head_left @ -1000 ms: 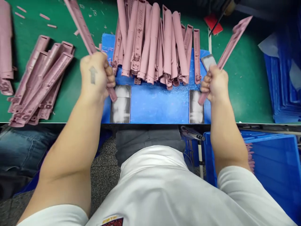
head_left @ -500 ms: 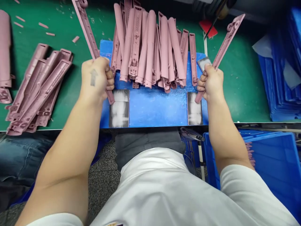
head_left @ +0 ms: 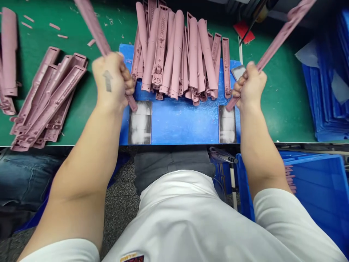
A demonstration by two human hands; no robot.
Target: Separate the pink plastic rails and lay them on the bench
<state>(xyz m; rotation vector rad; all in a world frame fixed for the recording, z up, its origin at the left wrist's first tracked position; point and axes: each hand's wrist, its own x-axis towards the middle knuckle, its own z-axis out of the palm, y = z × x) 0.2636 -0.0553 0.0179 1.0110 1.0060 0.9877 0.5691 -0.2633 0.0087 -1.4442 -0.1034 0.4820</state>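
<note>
Each fist has one long pink plastic strip running right through it. The left strip (head_left: 95, 29) goes through the left hand (head_left: 111, 80), which is closed tight around it. A short stub sticks out below the knuckles and the long part rises away from the person, leaning left and out of the top of the frame. The right strip (head_left: 280, 34) mirrors it: the right hand (head_left: 249, 89) is clenched near its lower end and the rest slants up and to the right. Both are slim, dusty pink moulded pieces (blurry, so the details are hard to make out). They're held up over the side edges of a blue mat (head_left: 180, 123) on the green desk (head_left: 278, 94). A heap of the same pink parts (head_left: 180, 54) lies between the hands, with another stack (head_left: 46, 98) off to the left.
</note>
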